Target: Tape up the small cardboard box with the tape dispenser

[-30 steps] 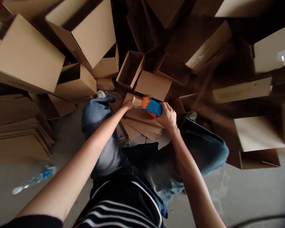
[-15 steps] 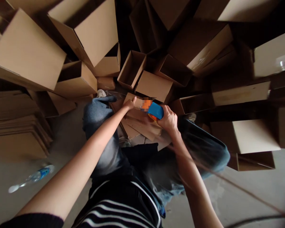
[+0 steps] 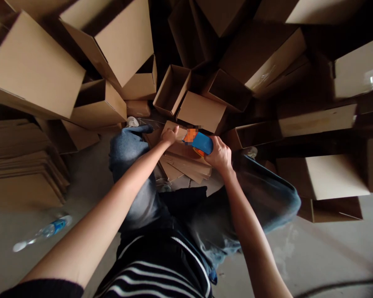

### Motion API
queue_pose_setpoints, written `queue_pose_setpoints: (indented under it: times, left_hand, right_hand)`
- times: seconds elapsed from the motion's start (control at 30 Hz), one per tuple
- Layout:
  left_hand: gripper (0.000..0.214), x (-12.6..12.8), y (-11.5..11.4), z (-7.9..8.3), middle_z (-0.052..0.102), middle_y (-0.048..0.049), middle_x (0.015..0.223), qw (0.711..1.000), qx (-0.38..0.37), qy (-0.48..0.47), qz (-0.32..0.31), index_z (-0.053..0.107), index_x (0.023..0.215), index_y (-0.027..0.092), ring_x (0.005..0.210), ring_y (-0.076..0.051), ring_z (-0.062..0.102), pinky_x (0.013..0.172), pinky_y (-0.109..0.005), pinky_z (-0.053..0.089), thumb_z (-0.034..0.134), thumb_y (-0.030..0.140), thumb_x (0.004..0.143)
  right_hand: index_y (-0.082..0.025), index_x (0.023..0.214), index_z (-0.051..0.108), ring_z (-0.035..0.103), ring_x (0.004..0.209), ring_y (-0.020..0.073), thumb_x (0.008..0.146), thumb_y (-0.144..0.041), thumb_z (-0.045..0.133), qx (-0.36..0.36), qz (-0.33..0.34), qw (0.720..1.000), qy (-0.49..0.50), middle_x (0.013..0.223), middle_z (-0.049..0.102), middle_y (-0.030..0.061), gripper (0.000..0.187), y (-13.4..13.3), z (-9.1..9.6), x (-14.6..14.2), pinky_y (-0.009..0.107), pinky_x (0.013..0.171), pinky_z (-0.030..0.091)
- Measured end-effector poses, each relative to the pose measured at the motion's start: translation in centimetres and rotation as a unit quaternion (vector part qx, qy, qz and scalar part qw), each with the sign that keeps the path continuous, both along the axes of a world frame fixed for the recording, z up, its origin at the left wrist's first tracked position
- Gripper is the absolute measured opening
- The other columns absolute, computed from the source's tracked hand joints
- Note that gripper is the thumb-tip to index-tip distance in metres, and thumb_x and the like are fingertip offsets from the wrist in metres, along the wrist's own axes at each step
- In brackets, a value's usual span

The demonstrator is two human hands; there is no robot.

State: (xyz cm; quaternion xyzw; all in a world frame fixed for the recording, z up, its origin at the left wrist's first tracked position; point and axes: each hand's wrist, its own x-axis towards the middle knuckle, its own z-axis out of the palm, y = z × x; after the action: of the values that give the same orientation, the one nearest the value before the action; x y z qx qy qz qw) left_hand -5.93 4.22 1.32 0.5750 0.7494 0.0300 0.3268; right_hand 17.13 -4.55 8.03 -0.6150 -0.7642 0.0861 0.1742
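Note:
A small cardboard box (image 3: 178, 145) rests between my knees on a pile of flattened cardboard (image 3: 186, 167). My left hand (image 3: 170, 135) presses on the box's far left corner, fingers curled over its edge. My right hand (image 3: 219, 156) is closed around a blue and orange tape dispenser (image 3: 199, 141), which sits against the top of the box. I sit on the floor with my jeans-clad legs on either side of the pile.
Assembled cardboard boxes (image 3: 124, 45) are heaped all round the far side, from left to right. A stack of flat cardboard sheets (image 3: 21, 165) lies at the left. A plastic water bottle (image 3: 43, 233) lies on the concrete floor at the lower left.
The tape dispenser and my right hand have shifted only slightly over the box top. My left hand stays on the box corner.

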Motion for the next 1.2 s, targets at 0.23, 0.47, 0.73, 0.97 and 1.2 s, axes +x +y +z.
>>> queue_pose_setpoints:
  times: [0.23,0.47,0.73,0.97,1.2]
  left_hand:
    - [0.063,1.6,-0.8,1.8,0.068,-0.0302,0.134,0.998,0.011,0.041,0.056,0.058,0.137,-0.003,0.128,-0.035,0.066,0.102,-0.038,0.049,0.03,0.048,0.112]
    - [0.058,2.3,-1.1,2.2,0.068,-0.03,0.133,0.994,0.023,0.019,0.103,0.056,0.138,-0.001,0.126,-0.036,0.067,0.103,-0.041,0.05,0.038,0.047,0.112]
    - [0.053,1.8,-1.1,1.1,0.069,-0.0263,0.135,0.993,0.035,-0.034,0.112,0.058,0.137,0.003,0.13,-0.03,0.066,0.1,-0.033,0.051,0.036,0.045,0.113]
    - [0.06,1.1,-0.5,0.2,0.071,-0.0224,0.132,0.992,0.024,-0.061,0.111,0.069,0.129,0.009,0.129,-0.031,0.066,0.103,-0.035,0.051,0.027,0.049,0.112]
    - [0.055,1.1,-0.1,-0.4,0.072,-0.0214,0.131,0.989,0.025,-0.081,0.123,0.071,0.129,0.01,0.127,-0.029,0.067,0.101,-0.034,0.052,0.032,0.044,0.11]
  right_hand:
    - [-0.019,0.116,0.062,0.068,0.086,0.027,0.084,-0.042,0.062,0.008,0.004,1.0,0.006,0.108,0.072,0.0125,0.039,0.2,-0.2,-0.1,0.033,0.064,0.047]
    - [-0.018,0.118,0.061,0.069,0.09,0.029,0.087,-0.05,0.063,-0.008,0.001,1.0,-0.003,0.11,0.071,0.0135,0.044,0.2,-0.1,-0.2,0.034,0.066,0.048]
    - [-0.019,0.117,0.061,0.069,0.091,0.0291,0.087,-0.047,0.061,0.01,0.009,1.0,0.008,0.108,0.072,0.0132,0.041,0.3,-0.3,0.0,0.034,0.065,0.048]
    - [-0.018,0.117,0.062,0.068,0.089,0.0284,0.086,-0.047,0.061,0.011,0.008,1.0,0.007,0.106,0.071,0.013,0.042,0.3,-0.4,-0.1,0.033,0.064,0.048]
    - [-0.018,0.117,0.061,0.068,0.089,0.0278,0.083,-0.038,0.059,0.013,0.007,1.0,0.006,0.106,0.071,0.0127,0.039,0.3,-0.4,-0.2,0.033,0.064,0.048]
